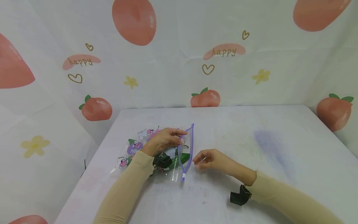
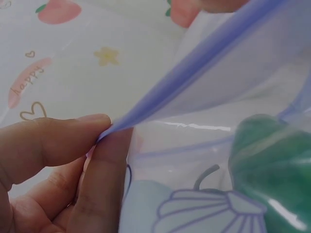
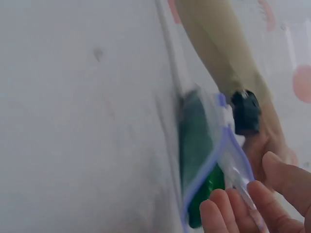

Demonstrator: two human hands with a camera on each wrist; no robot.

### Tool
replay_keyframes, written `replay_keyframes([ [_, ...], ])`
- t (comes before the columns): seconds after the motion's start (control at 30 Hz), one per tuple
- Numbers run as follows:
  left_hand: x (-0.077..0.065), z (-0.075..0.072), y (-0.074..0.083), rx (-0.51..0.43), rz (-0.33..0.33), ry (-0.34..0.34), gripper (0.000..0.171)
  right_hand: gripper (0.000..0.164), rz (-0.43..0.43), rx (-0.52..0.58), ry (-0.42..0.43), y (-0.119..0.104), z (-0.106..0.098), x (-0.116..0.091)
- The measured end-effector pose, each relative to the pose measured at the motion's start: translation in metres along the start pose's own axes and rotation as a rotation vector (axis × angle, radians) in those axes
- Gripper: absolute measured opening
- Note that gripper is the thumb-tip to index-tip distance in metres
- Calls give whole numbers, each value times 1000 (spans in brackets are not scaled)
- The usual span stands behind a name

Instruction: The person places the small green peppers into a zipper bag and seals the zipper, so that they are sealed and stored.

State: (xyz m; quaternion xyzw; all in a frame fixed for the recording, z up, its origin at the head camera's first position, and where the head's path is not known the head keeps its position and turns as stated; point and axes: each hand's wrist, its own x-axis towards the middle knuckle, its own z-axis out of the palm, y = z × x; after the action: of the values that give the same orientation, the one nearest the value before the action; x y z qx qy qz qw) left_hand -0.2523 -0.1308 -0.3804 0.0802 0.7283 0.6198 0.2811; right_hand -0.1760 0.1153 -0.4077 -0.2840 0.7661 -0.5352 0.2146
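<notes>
A clear zip bag (image 1: 134,147) with cartoon prints lies on the left half of the table, its purple zip edge (image 1: 192,140) facing right and parted. Inside are glossy green things (image 1: 184,158) that look like green peppers, partly hidden by the prints and my left arm. My left hand (image 1: 165,140) reaches over the bag; thumb and index finger pinch its purple rim in the left wrist view. Just right of the bag's mouth is my right hand (image 1: 212,160), fingers loosely bent, with nothing seen held. The white slider (image 1: 183,176) sits at the zip's near end.
The white table (image 1: 237,130) has a faint purple stain (image 1: 271,149) on its right side. A cloth backdrop (image 1: 167,68) with peach prints hangs behind and beside it. Both wrists carry small black camera mounts (image 1: 240,196).
</notes>
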Motion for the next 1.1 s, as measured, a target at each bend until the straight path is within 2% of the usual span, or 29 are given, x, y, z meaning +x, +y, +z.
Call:
replay_keyframes([
  [0.13,-1,0,0,-4,0,1,48,31,46,109,-72,5,14,-7],
  [0.3,-1,0,0,-24,1,0,48,40,150,294,-132,9,30,-11],
  [0.53,-2,1,1,-45,-4,-7,48,52,250,534,-125,9,48,-8],
  [0.7,-2,2,1,-34,-5,-9,48,36,300,667,-82,8,57,-3],
  [0.87,-2,2,1,-31,-19,-2,48,17,292,739,-51,8,63,2],
  [1.1,-2,2,0,-35,-20,-2,47,12,290,773,13,8,68,5],
])
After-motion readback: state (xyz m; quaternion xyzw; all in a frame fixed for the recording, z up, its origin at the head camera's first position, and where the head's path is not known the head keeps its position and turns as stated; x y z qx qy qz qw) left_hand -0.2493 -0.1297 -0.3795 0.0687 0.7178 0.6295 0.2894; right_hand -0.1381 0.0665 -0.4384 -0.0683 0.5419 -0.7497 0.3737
